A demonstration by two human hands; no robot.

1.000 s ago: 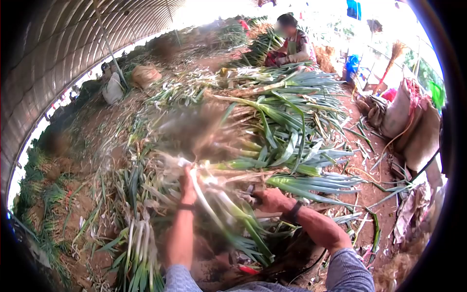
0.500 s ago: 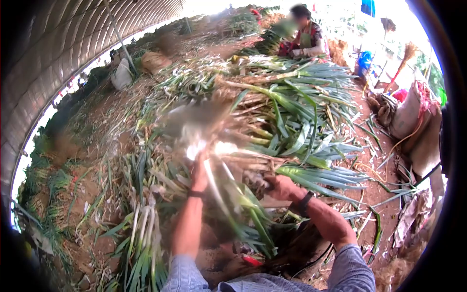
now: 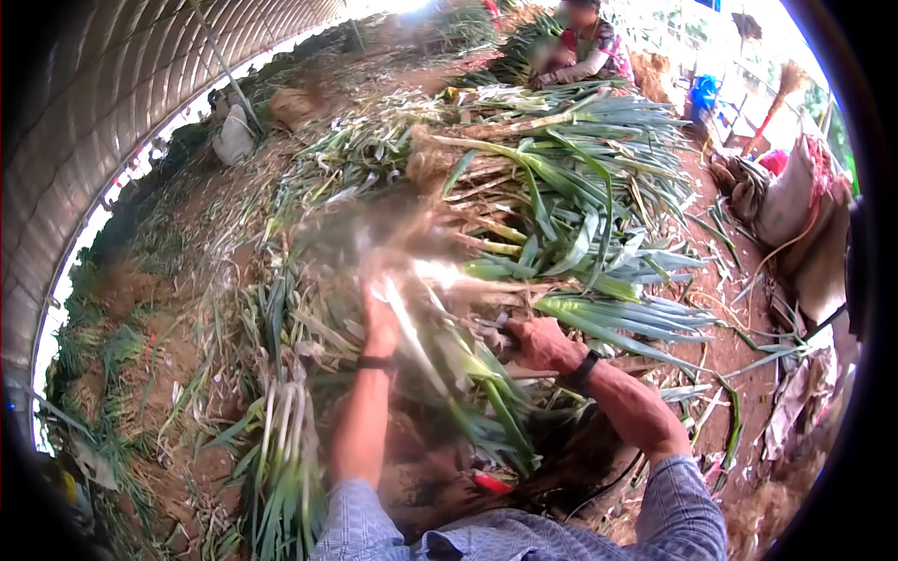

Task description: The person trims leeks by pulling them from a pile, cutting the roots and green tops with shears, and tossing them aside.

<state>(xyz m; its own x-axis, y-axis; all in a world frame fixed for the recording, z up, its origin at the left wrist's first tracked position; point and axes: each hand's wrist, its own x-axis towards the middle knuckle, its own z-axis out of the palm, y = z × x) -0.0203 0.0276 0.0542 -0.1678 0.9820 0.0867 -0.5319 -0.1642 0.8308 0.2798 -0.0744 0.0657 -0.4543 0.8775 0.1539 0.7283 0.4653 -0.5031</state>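
My left hand point(image 3: 379, 304) is in the middle of the view, its fingertips smeared by glare and blur. From it a long leek point(image 3: 406, 323) slants down to the right, white stem uppermost. Its green leaves point(image 3: 505, 411) hang between my forearms. The hand appears closed on the stem. To the right, my right hand point(image 3: 543, 344) has its fingers wrapped round a greyish object point(image 3: 496, 329) that is too blurred to name, pointing toward the leek. Just beyond my hands lies a big pile of leeks point(image 3: 580, 215), roots to the left and leaves to the right.
A bundle of white-stemmed leeks point(image 3: 281, 439) lies at lower left. Loose trimmings point(image 3: 215, 309) cover the soil on the left. Full sacks point(image 3: 795, 215) stand at right, near a broom point(image 3: 781, 89). Another person point(image 3: 589, 47) sits at the far side of the pile.
My right hand has shifted slightly up and left. My left hand stays in nearly the same place with the leek. The far person has leaned forward, and their leek bundle is lower.
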